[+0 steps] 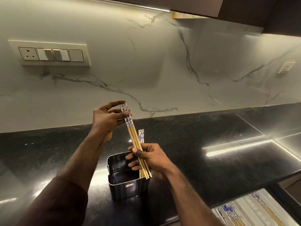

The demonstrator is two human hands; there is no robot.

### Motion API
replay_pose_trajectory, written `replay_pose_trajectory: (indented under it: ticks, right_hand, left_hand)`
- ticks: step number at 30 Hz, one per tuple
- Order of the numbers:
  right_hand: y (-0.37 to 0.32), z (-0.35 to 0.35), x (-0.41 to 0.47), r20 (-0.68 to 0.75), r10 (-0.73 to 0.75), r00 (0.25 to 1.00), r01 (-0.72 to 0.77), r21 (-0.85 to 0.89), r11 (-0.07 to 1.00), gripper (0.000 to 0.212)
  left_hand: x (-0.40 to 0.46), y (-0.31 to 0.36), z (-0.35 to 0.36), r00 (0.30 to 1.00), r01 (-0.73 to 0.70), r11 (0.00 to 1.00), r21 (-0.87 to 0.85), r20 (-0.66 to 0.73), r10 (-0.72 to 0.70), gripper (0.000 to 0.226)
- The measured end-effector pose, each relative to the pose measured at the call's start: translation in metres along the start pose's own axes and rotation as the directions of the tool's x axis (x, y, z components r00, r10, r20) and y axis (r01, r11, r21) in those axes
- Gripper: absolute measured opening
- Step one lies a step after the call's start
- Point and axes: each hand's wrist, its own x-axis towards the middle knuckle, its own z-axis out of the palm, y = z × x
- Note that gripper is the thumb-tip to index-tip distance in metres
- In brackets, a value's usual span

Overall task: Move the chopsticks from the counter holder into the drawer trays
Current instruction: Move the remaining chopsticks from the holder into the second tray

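A black metal holder (128,186) stands on the dark counter, in front of me. Several wooden chopsticks with blue-and-white patterned tops (133,136) are held slanted above it. My left hand (108,118) pinches their patterned upper ends between thumb and fingers. My right hand (147,158) grips their lower shafts just over the holder's right rim. Behind them a few more chopsticks (141,136) stand upright, and my right hand hides their lower parts. At the bottom right, the open drawer's white trays (244,207) hold several chopsticks (229,212).
The glossy black counter (211,144) runs to a marble backsplash. A switch panel (50,53) is on the wall at the left and a socket (286,67) at the right. Dark cabinets hang overhead at the top right.
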Motion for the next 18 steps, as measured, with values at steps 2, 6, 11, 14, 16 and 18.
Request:
replay_pose_trajectory:
  ticks: [2,6,11,14,16,18]
  right_hand:
    - [-0.003,-0.005,-0.007,0.052,0.031,0.998,-0.032,0.025,0.999,0.033]
    - [-0.006,-0.021,-0.026,0.105,0.070,0.992,-0.074,0.037,0.997,0.034]
    - [-0.006,-0.046,-0.052,0.108,0.109,0.988,-0.110,0.002,0.994,0.031]
    - [-0.007,-0.058,-0.069,0.090,0.129,0.988,-0.128,-0.012,0.992,0.030]
    - [-0.007,-0.065,-0.081,0.064,0.133,0.989,-0.132,-0.020,0.991,0.028]
    - [-0.008,-0.075,-0.096,0.034,0.134,0.990,-0.134,-0.007,0.991,0.026]
  left_hand:
    - [-0.003,-0.003,0.001,1.000,0.026,1.000,-0.005,-0.015,-0.026,0.037]
    - [-0.005,-0.008,0.005,0.996,0.076,0.996,-0.042,-0.046,-0.078,0.034]
    - [-0.007,-0.014,0.018,0.992,0.110,0.991,-0.071,-0.054,-0.114,0.027]
    - [-0.009,-0.023,0.033,0.989,0.141,0.986,-0.093,-0.034,-0.145,0.027]
    - [-0.014,-0.030,0.044,0.986,0.161,0.981,-0.106,-0.026,-0.164,0.029]
    - [-0.022,-0.037,0.061,0.982,0.184,0.975,-0.129,-0.011,-0.187,0.033]
